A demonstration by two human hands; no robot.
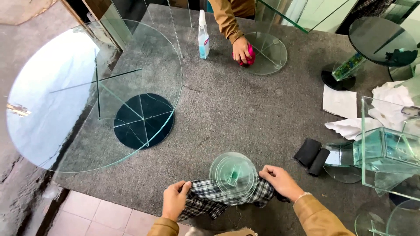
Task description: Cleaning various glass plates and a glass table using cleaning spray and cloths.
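- Nearest the camera, both of the person's hands pinch a black-and-white checked cloth (218,199) bunched under a small stack of round glass discs (233,177) at the near edge of the surface (245,109). The left hand (175,199) is closed on the cloth's left end; the right hand (280,181) grips its right end, just beside the discs.
- Large round glass tabletop (94,94), far left of the discs, hangs well over the surface's left edge on a dark round base (143,121). A knock or a tug on the grey covering could, I judge, tip it toward the floor.
- Clear glass box pieces (387,148) stand right of the discs, edges facing the right hand; a wide sweep of that arm could strike them.
- Dark round glass top (383,41) on a stand sits far right and beyond the discs.
- Another glass disc (267,52), straight beyond the discs at the far side, is being wiped by another person's hand (240,49) closed around a pink cloth (250,54).
- White rags (367,111) lie crumpled to the right, between the discs and the dark top.
- Spray bottle (203,37) stands upright beyond the discs, just left of the other person's hand.
- Two black rolls (313,154) lie right of the discs, near the right hand.
- The discs themselves rest on loose cloth; pulling it unevenly could slide them off the near edge.
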